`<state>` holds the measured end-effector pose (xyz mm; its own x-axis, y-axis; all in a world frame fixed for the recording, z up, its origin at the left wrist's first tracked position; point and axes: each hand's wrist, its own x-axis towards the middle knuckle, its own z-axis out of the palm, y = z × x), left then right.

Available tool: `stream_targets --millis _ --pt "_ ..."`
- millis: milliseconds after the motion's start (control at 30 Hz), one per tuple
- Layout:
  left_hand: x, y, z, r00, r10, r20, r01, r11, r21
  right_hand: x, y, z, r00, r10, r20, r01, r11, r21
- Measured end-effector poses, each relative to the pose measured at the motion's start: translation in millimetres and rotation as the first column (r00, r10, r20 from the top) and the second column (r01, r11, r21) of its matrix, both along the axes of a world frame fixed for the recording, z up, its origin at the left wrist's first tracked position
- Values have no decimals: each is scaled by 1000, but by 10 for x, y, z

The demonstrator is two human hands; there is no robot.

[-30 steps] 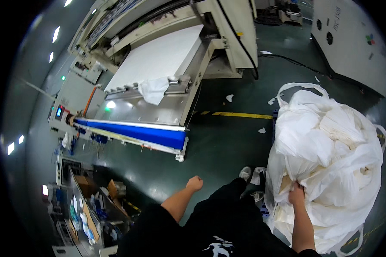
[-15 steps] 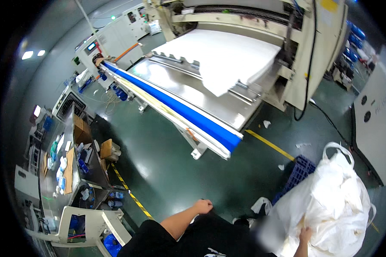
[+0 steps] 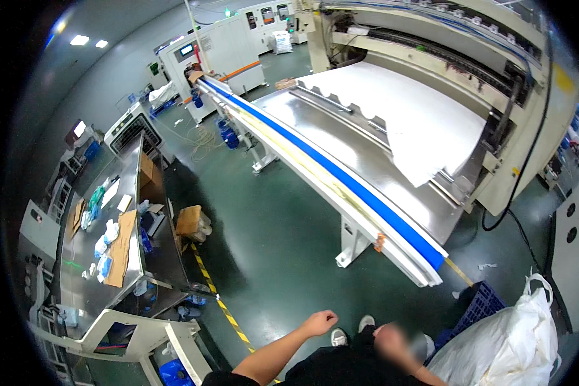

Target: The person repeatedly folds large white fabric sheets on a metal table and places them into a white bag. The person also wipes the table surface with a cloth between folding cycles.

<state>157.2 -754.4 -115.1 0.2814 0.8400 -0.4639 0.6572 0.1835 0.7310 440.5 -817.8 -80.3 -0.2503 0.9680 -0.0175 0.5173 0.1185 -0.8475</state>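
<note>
My left hand (image 3: 321, 323) is held out in front of my body over the green floor, its fingers curled in with nothing visible in them. A smear covers most of my right hand (image 3: 387, 340), so its fingers cannot be made out. It is in front of me, apart from the large white sack (image 3: 505, 344) at the lower right. Ahead stands a long blue conveyor belt (image 3: 341, 174) in a white frame. Beyond it, a white sheet (image 3: 424, 119) hangs out of a big cream machine (image 3: 527, 148) over a metal table (image 3: 289, 122).
On the left is a metal workbench (image 3: 132, 276) with cardboard and plastic scraps. A cream frame (image 3: 167, 328) stands near my left side. Yellow-black tape (image 3: 219, 302) runs along the floor. A blue plastic crate (image 3: 479, 309) sits beside the sack, and a grey cabinet (image 3: 576, 251) at right.
My right hand has come away from the white sack to the front of my body. My left hand has shifted slightly rightward. The view has turned left, moving the machines rightward in the picture.
</note>
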Motion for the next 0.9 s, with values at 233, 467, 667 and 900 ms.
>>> stream_targets --millis 233,467,667,900 --pt "-478 649 785 911 172 374 -160 985 -62 -1332 1503 553 955 46 -293 -220 773 -595" --pt "-1633 1324 686 609 555 566 -462 829 -316 -2695 2657 546 823 205 -530 -511 674 -534" --pt "-2713 1937 961 451 722 525 -437 691 -575 -3586 3717 635 623 747 -233 -766 643 15" --pt "-3510 3037 764 390 670 632 -337 742 -579 -4313 4840 914 581 809 -86 -807 587 65"
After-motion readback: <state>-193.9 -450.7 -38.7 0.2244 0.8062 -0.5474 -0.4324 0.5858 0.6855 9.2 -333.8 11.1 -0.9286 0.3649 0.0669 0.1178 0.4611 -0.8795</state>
